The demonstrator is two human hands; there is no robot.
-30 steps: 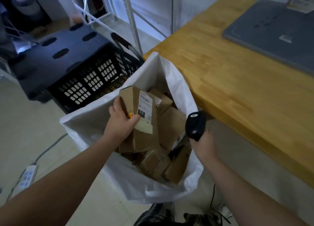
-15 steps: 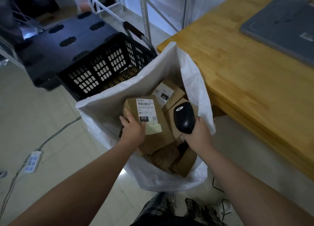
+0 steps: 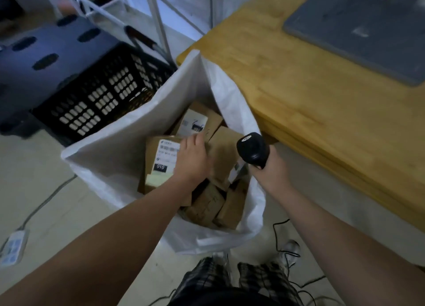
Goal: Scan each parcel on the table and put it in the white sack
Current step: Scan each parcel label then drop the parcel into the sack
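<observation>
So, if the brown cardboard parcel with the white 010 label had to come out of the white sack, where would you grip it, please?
Probably across its two long edges, reaching straight down through the open mouth of the white sack. The brown cardboard parcel lies label up, nearly flat, atop the pile; the left hand covers its right edge.

Both arms reach forward; left hand point(image 3: 192, 159) lies palm-down, fingers relaxed, right hand point(image 3: 270, 170) grips a scanner point(image 3: 251, 149).

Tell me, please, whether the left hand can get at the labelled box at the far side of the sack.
Probably yes. The left hand rests on the 010-labelled parcel inside the white sack, and the far labelled box lies uncovered just beyond that hand, with nothing between them.
</observation>
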